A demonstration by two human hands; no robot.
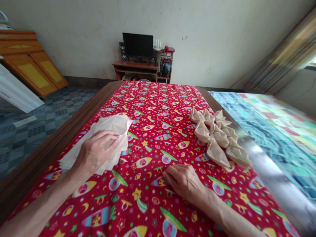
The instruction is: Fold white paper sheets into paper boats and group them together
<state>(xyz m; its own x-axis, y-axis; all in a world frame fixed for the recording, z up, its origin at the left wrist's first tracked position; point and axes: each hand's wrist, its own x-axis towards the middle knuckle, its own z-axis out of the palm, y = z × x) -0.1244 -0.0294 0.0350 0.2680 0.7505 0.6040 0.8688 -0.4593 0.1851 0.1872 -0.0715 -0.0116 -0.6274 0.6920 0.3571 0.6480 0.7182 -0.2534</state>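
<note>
On the left, a loose stack of thin off-white paper sheets (112, 123) lies on the red patterned cloth, its edges fanned out unevenly. My left hand (98, 148) rests over the stack, thumb and index finger a little apart, touching the upper sheets. Some of the paper is hidden under the hand. My right hand (184, 181) lies on the cloth near the middle, fingers curled in, with nothing visible in them. Beyond it, to the right, sits a cluster of several folded paper pieces (218, 135), boat-like with pointed ends and the same pale colour.
A red cloth (153, 138) with rockets and stars covers the long table, whose dark wooden edge (81, 115) shows at left. A bed with a coloured sheet (266, 131) stands at right. Farther back are a desk (135, 65) with a monitor (138, 45) and a wooden cabinet (32, 62).
</note>
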